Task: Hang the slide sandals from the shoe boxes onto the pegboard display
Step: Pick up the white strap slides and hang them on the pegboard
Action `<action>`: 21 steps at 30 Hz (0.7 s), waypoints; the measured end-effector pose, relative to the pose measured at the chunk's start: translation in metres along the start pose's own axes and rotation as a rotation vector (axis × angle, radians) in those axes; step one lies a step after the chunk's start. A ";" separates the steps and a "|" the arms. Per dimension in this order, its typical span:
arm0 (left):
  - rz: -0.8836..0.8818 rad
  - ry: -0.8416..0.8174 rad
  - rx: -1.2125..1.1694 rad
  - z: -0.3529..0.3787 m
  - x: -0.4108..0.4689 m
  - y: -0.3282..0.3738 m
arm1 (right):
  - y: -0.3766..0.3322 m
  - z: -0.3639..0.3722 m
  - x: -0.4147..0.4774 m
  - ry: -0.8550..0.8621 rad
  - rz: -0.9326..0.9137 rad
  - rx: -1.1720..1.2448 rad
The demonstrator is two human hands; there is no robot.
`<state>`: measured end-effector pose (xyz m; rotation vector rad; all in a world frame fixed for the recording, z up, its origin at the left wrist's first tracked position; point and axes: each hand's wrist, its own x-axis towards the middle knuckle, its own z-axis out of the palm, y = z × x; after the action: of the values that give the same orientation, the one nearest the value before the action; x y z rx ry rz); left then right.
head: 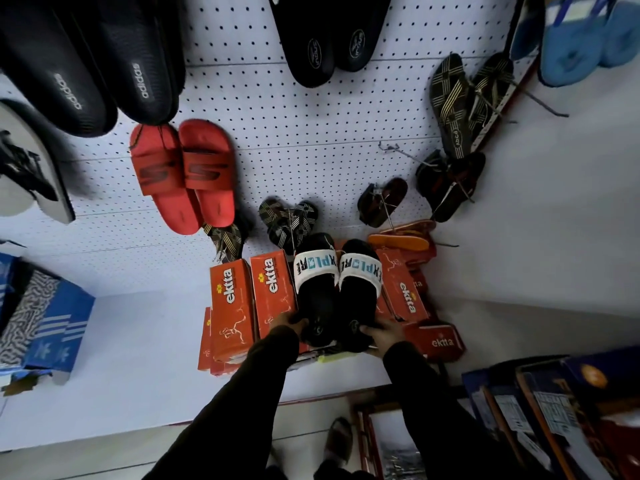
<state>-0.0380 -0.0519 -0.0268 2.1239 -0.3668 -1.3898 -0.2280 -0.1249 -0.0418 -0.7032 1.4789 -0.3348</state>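
I hold a pair of black slide sandals (337, 296) with white straps lettered in blue and black, side by side, toes pointing at the white pegboard (304, 133). My left hand (289, 322) grips the heel of the left sandal; my right hand (381, 332) grips the heel of the right one. The pair hovers over red "ektta" shoe boxes (232, 306) stacked on a white shelf. Both forearms are in black sleeves.
Hanging on the pegboard are red slides (187, 174), black slides at top left (86, 64) and top centre (318, 39), striped flip-flops (460, 102) and dark sandals (446, 185). A bare metal peg (405, 152) juts out at right. Blue boxes (52, 327) stand left, dark boxes (554, 410) lower right.
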 end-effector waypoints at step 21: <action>0.685 0.248 -0.395 -0.062 -0.124 0.151 | -0.180 0.003 -0.120 -0.047 -0.787 0.131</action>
<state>-0.0224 -0.0898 0.1739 1.5961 -0.5930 -0.7219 -0.1986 -0.1880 0.1629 -1.1606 1.0689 -0.9949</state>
